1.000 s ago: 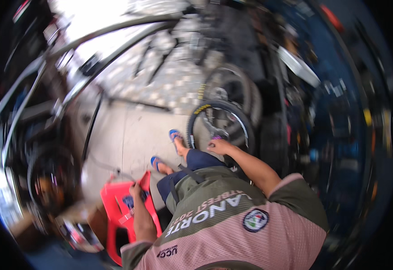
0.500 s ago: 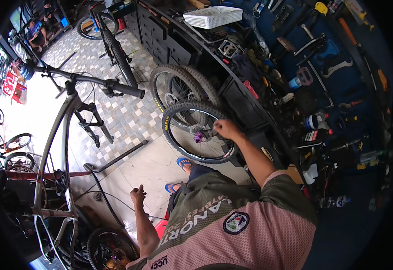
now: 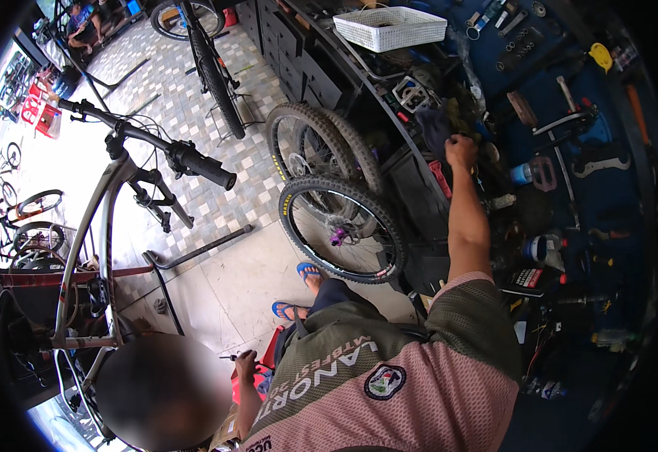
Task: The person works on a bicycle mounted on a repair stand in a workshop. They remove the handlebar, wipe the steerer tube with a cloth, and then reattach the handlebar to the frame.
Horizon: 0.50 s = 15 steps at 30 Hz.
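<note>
My right hand [image 3: 461, 152] reaches over the cluttered workbench, its fingers closed at the edge of a dark cloth [image 3: 433, 129]. My left hand [image 3: 246, 367] is low at my left side, closed round a thin dark rod-like piece [image 3: 228, 357] whose kind I cannot make out. In front of me a bicycle wheel [image 3: 290, 218] with a knobby tyre and a purple hub leans, untouched, beside other wheels [image 3: 274, 129] against the bench.
A bicycle frame [image 3: 80, 248] with handlebars stands at the left. Beyond it, another bike [image 3: 219, 87] stands on the tiled floor. The bench holds a white basket [image 3: 393, 41] and a red-handled item [image 3: 440, 178]. A blurred round patch hides the lower left.
My right hand has left the wheel and moved up and right to the bench. My left hand has dropped lower, and a thin rod now shows in it. The view has shifted slightly.
</note>
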Motion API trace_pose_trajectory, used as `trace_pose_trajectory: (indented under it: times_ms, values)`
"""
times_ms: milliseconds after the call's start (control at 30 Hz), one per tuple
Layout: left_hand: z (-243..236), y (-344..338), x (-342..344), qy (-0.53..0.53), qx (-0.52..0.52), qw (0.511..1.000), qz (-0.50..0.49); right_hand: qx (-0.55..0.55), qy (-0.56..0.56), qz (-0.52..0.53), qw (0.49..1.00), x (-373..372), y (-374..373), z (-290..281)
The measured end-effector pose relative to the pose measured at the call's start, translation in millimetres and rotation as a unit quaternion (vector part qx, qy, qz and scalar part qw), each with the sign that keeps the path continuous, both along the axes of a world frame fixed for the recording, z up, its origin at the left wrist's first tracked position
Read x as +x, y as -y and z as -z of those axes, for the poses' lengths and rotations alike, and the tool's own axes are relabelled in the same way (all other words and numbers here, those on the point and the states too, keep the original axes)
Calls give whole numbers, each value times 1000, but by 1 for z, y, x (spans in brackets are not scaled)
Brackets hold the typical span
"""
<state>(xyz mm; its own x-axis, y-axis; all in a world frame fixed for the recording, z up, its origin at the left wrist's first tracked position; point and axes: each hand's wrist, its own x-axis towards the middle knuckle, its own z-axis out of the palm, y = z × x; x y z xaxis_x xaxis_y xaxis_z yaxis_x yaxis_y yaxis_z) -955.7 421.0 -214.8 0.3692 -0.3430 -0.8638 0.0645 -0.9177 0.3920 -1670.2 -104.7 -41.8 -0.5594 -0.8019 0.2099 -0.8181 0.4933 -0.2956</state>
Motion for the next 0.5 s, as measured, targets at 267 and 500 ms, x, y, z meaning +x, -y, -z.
trace_pose_trajectory:
  times_ms: [267, 500]
  values:
    - [1, -20, -32, -55, 23, 996, -64, -247, 704, -41, 664, -31, 29, -98]
    - [21, 52, -40, -27, -68, 997, -31, -240, 628, -174, 720, -10, 19, -136]
